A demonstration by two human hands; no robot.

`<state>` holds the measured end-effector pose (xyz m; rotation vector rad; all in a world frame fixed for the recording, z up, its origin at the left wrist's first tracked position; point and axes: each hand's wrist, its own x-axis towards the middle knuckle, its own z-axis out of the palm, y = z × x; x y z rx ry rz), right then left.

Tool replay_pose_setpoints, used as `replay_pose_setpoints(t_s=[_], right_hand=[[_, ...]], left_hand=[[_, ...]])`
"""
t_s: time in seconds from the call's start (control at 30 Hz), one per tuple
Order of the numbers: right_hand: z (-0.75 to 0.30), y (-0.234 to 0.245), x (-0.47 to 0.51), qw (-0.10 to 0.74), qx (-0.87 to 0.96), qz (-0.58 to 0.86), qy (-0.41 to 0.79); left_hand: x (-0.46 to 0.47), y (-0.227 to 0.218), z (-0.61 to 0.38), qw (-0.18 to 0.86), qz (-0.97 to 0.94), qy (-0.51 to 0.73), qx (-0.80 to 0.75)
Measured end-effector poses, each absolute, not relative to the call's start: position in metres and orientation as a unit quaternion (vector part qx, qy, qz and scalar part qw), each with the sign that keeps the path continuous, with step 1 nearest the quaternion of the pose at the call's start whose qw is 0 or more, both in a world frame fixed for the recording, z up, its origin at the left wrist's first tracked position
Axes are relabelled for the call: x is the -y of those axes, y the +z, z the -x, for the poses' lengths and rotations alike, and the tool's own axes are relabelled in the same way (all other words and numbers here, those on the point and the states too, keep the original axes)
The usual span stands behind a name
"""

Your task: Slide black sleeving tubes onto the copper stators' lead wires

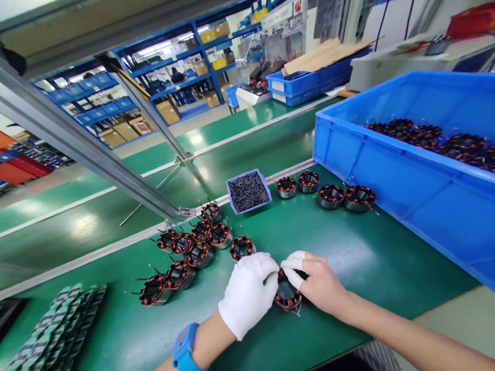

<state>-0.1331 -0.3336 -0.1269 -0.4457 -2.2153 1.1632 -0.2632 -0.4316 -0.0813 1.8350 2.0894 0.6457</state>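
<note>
My left hand, in a white glove, and my right hand, bare except for white finger cots on two fingertips, both grip one round motor stator with copper windings, held just above the green table mat. A small blue tray of short dark tubes sits beyond my hands. Several stators with dark tubes on their leads lie in a cluster to the left. Several more stators line up on the right, beside the crate.
A large blue crate holding many stators stands at the right. Stacks of green patterned parts lie at the lower left. A slanted aluminium frame bar crosses above the conveyor belt. Blue shelving with boxes stands in the background.
</note>
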Motion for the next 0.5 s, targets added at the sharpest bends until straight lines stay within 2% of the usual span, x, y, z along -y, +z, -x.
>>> replay_pose_setpoints(t_s=[0.2, 0.5], right_hand=[[0.1340, -0.1207, 0.3300, 0.265, 0.871, 0.146, 0.388], [0.1355, -0.1211, 0.3308, 0.257, 0.896, 0.144, 0.334]], left_hand=[[0.4308, -0.0903, 0.2573, 0.283, -0.478, 0.343, -0.758], [0.4280, -0.0871, 0.2534, 0.250, -0.480, 0.321, -0.777]])
